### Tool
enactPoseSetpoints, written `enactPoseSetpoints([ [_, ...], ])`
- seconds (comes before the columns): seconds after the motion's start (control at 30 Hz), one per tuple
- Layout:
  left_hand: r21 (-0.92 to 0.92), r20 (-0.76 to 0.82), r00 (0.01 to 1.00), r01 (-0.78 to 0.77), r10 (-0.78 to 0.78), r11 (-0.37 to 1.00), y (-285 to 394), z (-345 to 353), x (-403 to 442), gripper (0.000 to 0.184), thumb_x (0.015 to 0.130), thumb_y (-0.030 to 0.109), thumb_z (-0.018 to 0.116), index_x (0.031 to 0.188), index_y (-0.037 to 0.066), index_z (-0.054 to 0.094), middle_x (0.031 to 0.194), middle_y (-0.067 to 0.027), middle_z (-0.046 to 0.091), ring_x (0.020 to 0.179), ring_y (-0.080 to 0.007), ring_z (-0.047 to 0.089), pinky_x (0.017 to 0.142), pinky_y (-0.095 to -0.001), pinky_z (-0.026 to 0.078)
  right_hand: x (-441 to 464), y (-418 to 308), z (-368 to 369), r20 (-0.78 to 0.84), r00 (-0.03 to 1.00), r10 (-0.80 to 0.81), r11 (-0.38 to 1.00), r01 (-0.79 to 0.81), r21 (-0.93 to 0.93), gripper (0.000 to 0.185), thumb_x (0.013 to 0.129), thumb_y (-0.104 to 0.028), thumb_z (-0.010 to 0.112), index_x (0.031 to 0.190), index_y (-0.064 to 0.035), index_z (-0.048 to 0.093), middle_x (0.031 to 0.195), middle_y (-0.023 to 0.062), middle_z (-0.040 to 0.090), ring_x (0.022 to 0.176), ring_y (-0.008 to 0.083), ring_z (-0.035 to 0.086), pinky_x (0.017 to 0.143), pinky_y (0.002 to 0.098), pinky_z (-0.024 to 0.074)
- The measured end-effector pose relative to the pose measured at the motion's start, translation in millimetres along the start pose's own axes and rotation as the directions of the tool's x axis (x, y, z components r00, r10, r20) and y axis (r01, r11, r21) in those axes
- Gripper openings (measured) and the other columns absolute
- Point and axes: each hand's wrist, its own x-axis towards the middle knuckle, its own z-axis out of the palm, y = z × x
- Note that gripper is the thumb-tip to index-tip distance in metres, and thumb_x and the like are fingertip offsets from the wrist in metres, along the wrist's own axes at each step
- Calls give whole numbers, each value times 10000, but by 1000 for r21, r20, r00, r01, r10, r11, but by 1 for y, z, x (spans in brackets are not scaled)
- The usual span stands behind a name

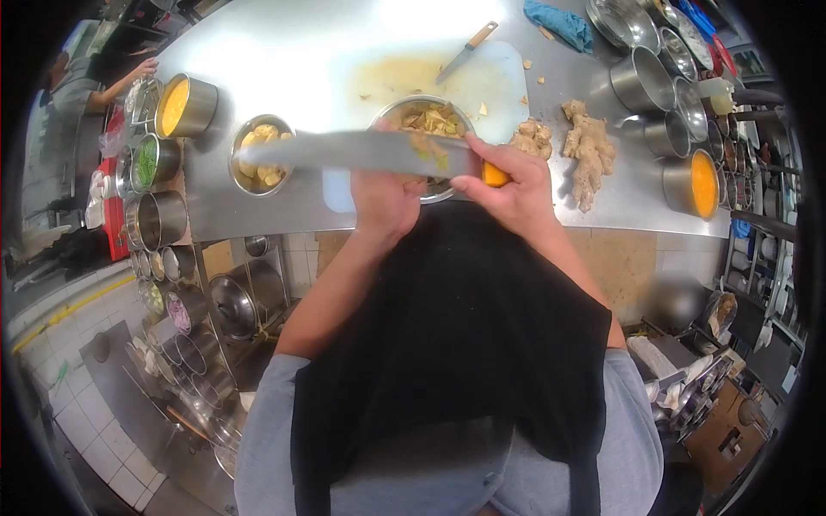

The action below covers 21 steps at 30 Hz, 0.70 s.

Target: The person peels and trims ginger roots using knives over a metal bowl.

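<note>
A large knife (pixel 344 153), its blade pointing left and flecked with peel, is held level over a metal bowl of peelings (pixel 430 116). My right hand (pixel 514 185) is closed round its orange handle (pixel 495 175). Below the blade, my left hand (pixel 385 202) is near the bowl's left side; the blade partly hides its fingers, and what they hold, if anything, cannot be made out. Left of it stands a metal bowl (pixel 261 156) with peeled pale pieces. Unpeeled ginger (pixel 588 155) lies to the right, beside a smaller ginger piece (pixel 532 138).
A smaller knife (pixel 467 53) lies on the cutting board (pixel 508 77). At the back right is a blue cloth (pixel 559 24). Metal pots (pixel 641 79) line the right side, and a pot of orange liquid (pixel 187 105) stands left. Another person's arm (pixel 125 84) shows far left.
</note>
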Motion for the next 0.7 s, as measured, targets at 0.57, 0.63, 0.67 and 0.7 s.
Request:
enactPoseSetpoints([
  [0.57,355,-443,886,31,139,934,-2,47,4,408,1133,399,319,1131,87,582,986,-22,650,702,-101,549,514,-250,394,-4,12,1,70,918,389,905,-396,154,545,773,-278,896,1239,-43,740,961,142,764,834,194,730,808,279,556],
  [0.63,229,-484,875,124,3,966,-2,49,5,437,1131,424,301,1136,91,583,985,-26,650,666,-107,514,503,-241,374,-3,3,0,39,958,285,954,-287,86,541,768,-287,898,1229,-50,745,942,130,759,817,203,728,790,283,558],
  [0.67,163,-525,848,176,-66,971,-6,53,7,453,1129,444,296,1135,94,584,984,-27,649,647,-111,494,497,-240,362,-1,-2,1,16,985,171,985,-172,12,543,762,-299,900,1222,-54,748,916,120,753,798,210,724,769,288,559],
  [0.7,95,-562,816,226,-135,970,-7,57,9,469,1127,463,292,1133,97,585,983,-28,649,628,-115,474,492,-239,351,0,-6,1,1,998,55,996,-55,-63,545,756,-310,902,1215,-58,751,891,109,747,778,218,720,749,293,560],
])
